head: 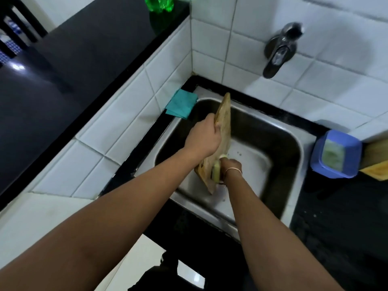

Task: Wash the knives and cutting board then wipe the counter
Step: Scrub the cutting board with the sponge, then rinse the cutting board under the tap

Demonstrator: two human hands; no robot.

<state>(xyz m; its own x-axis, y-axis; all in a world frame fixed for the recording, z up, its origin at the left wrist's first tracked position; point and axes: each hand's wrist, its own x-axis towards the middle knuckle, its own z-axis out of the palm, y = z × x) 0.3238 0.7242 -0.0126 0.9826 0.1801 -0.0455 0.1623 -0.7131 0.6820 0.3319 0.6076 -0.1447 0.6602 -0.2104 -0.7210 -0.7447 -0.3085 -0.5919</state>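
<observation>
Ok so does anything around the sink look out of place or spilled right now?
Nothing stands out. The cutting board stands on edge in the sink, held by the left hand while the right hand scrubs it with a sponge. The teal cloth overhangs the sink's corner slightly.

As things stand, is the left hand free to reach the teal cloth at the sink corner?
Probably not yet: the left hand grips the cutting board over the sink. The teal cloth lies close, unobstructed.
</observation>
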